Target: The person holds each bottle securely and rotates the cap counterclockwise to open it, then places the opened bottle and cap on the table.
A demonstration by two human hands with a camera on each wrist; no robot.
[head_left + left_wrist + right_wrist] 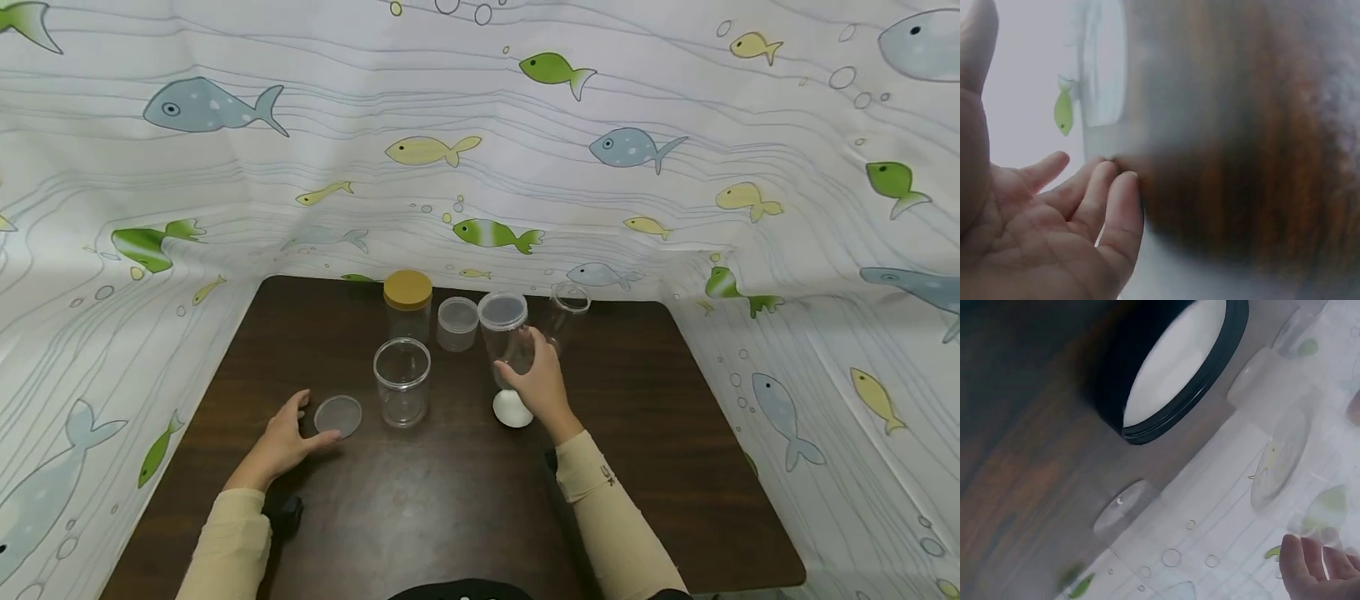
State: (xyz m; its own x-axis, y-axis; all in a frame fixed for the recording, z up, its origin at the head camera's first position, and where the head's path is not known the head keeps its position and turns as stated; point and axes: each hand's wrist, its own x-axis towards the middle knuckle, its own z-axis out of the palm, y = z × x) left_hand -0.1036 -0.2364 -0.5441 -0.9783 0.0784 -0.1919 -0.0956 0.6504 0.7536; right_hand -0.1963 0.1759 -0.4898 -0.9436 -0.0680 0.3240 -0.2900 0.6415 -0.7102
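Table (420, 517): dark wood-grain top, smooth, low sheen. Open jar (402, 398): clear, plastic-looking, glossy, smooth walls. Tall lidded jar (498, 342): same clear, glossy plastic look, translucent top. Flat lid (337, 416): translucent plastic, smooth. Yellow lid (408, 289): opaque, plastic-looking, smooth, fairly matt. Black-rimmed disc (1175, 362): white face smooth, matt; rim slightly shiny, grooved, plastic-looking. Backdrop (352, 62): printed sheet, creased; cloth or thin plastic, can't tell. Sleeves (617, 510): matt cloth, wrinkled.

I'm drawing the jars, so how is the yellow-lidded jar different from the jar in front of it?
The yellow-lidded jar is capped; the front jar is open at the top. The yellow-lidded jar stands farther back; the front jar stands closer to the head camera. Both are see-through and upright.
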